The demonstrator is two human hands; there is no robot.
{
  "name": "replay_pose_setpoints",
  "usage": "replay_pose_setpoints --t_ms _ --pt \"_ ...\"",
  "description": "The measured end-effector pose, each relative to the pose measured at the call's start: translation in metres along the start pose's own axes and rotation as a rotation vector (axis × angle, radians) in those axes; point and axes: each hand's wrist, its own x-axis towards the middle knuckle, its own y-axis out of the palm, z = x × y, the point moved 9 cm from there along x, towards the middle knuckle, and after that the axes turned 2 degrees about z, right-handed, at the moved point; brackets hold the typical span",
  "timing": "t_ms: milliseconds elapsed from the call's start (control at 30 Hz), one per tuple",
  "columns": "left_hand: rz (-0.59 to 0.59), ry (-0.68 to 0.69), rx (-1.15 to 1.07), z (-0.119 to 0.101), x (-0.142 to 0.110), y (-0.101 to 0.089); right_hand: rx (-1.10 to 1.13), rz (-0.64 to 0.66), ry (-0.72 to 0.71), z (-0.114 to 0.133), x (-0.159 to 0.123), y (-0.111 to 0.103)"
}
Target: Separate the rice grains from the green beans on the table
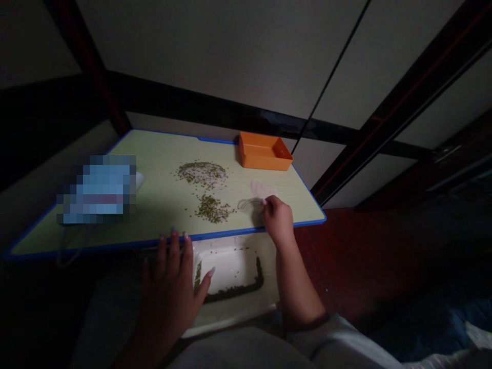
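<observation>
My right hand is closed in a pinch above the right part of the folding table. It grips a thin curved strip, see-through or wire-like; its kind is unclear. Beside it lie a small patch of whitish grains and a scatter of small green beans. Farther back is a mixed pile of green beans and pale grains. My left hand has its fingers spread at the table's near edge, next to a white tray with green beans along its inner sides.
An orange open box stands at the table's back right. A blurred-out bluish object sits at the left, with a cord loop hanging over the edge. Cabinet panels rise behind; reddish floor shows at right.
</observation>
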Motion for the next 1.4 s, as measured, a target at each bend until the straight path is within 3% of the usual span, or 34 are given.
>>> replay_pose_setpoints --t_ms 167,433,733,1000,1400 --pt "-0.019 0.027 0.014 0.0 -0.003 0.0 -0.01 0.039 -0.044 0.008 -0.001 0.004" --pt "-0.029 0.026 -0.003 -0.002 -0.001 -0.001 -0.103 -0.005 0.022 0.0 0.004 0.0" --pt "-0.037 0.033 -0.003 -0.001 -0.001 -0.002 0.056 -0.016 -0.005 -0.007 0.007 0.006" --pt "-0.04 0.03 -0.017 -0.001 -0.001 -0.002 -0.062 -0.023 0.045 -0.01 0.007 0.003" --pt "0.0 0.01 -0.026 0.0 -0.002 0.001 -0.023 -0.026 0.007 -0.002 0.007 0.005"
